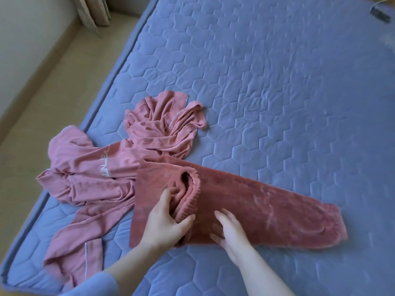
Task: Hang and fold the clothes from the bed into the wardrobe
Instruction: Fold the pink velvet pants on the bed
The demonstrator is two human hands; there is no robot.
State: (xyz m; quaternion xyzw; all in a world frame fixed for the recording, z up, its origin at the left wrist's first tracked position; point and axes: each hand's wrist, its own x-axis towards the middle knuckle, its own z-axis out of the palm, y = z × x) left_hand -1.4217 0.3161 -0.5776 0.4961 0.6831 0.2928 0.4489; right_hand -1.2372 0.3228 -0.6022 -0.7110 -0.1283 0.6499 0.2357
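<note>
We are folding the fleece trousers (267, 201): left hand (165, 221) gripping the waistband (190, 208), right hand (232, 231) spread flat, pinning the leg.

Two bare hands: left hand (164, 223) and right hand (232, 233); left forearm (128, 260) uncovered behind the wrist; a pale blue sleeve (94, 284) begins well back from the left hand, near the elbow; right forearm (263, 272) uncovered to the frame edge.
</note>
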